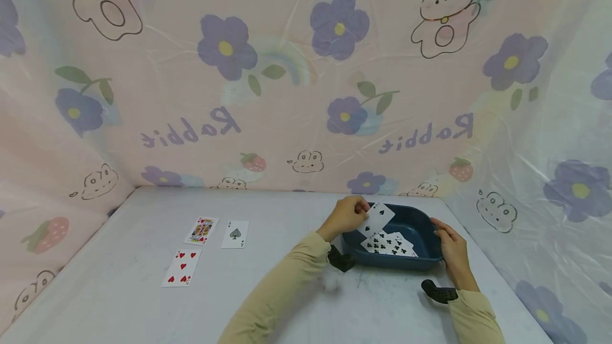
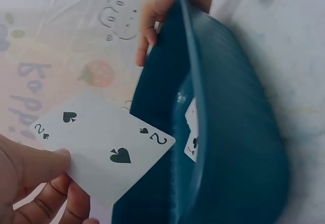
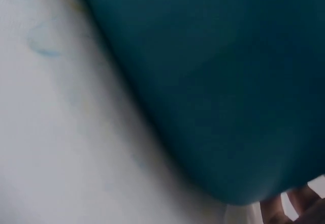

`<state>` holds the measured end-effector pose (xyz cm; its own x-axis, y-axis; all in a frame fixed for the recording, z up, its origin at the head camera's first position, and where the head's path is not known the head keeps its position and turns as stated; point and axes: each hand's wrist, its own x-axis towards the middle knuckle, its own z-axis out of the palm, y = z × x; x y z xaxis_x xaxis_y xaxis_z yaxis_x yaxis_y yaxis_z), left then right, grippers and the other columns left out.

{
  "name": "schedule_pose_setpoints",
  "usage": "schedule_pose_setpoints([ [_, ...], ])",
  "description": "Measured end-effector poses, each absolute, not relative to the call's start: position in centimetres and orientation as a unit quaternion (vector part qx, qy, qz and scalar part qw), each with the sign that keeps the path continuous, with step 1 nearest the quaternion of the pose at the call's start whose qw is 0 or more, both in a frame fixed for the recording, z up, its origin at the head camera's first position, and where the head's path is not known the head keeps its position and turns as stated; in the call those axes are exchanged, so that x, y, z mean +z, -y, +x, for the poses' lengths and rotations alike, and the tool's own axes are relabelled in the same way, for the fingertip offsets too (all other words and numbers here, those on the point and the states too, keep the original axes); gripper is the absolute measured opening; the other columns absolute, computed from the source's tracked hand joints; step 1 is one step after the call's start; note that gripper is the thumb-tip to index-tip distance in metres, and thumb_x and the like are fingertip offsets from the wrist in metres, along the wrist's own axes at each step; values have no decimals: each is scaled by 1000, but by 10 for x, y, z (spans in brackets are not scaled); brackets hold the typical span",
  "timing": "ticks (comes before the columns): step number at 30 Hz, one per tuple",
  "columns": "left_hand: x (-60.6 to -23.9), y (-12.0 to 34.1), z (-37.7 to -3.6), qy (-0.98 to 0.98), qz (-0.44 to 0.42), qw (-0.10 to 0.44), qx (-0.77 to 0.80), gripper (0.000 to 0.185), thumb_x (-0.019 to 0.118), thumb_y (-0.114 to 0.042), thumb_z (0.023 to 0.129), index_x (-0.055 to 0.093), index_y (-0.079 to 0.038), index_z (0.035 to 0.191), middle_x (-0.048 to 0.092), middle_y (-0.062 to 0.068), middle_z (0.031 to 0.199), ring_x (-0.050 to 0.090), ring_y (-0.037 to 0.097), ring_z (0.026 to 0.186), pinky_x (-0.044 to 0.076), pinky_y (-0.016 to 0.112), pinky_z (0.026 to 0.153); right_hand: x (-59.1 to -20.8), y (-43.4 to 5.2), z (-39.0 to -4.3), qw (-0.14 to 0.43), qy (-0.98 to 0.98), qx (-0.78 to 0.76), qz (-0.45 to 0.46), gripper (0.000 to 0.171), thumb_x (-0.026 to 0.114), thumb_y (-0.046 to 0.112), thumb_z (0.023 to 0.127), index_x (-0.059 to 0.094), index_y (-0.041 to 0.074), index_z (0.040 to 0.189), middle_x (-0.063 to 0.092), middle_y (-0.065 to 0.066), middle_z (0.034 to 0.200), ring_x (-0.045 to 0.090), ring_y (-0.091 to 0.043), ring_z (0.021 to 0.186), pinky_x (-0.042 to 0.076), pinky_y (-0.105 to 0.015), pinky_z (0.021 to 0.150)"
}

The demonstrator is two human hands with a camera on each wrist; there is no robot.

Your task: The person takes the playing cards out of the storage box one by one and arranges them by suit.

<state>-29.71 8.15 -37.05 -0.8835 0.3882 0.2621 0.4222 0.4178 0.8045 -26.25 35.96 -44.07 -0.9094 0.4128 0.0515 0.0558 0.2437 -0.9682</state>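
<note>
My left hand pinches a two of spades by one corner, thumb on its face. In the head view this card hangs over the left part of a dark blue plastic basin. Several playing cards, clubs among them, lie face up inside the basin. At the basin's right end, my right hand grips the rim, fingers over the edge. The right wrist view is mostly filled by the basin's outer wall, with fingertips at its lower corner.
On the left of the white table lie a king of hearts, an ace of spades and a five of hearts, all face up. A rabbit-and-flower patterned sheet stands behind and along both sides.
</note>
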Motion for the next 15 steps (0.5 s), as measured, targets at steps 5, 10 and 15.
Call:
schedule_pose_setpoints([
  [5, -364, -72, -296, 829, -232, 26, -508, 6, 68, -2, 87, 67, -5, 92, 59, -3, 76, 52, 6, 70, 43, 19, 62, -441, -366, -264, 124, 783, 595, -129, 46, 35, 16, 104, 37, 3, 148, 28, -15, 155, 22, -29, 141, 19, -46, 112],
  [10, -359, -62, -292, 809, -220, 18, -544, 6, 69, -3, 88, 67, -5, 93, 60, -2, 78, 54, 7, 71, 44, 20, 61, -441, -368, -264, 110, 788, 596, -110, 48, 30, 14, 104, 32, 3, 150, 26, -16, 155, 23, -28, 141, 21, -44, 112],
  [15, -355, -50, -287, 785, -205, 1, -585, 7, 69, -3, 88, 67, -5, 94, 61, -1, 81, 55, 9, 70, 45, 21, 58, -438, -368, -261, 90, 784, 608, -87, 49, 26, 11, 103, 28, 0, 151, 22, -17, 156, 19, -29, 143, 18, -43, 113],
])
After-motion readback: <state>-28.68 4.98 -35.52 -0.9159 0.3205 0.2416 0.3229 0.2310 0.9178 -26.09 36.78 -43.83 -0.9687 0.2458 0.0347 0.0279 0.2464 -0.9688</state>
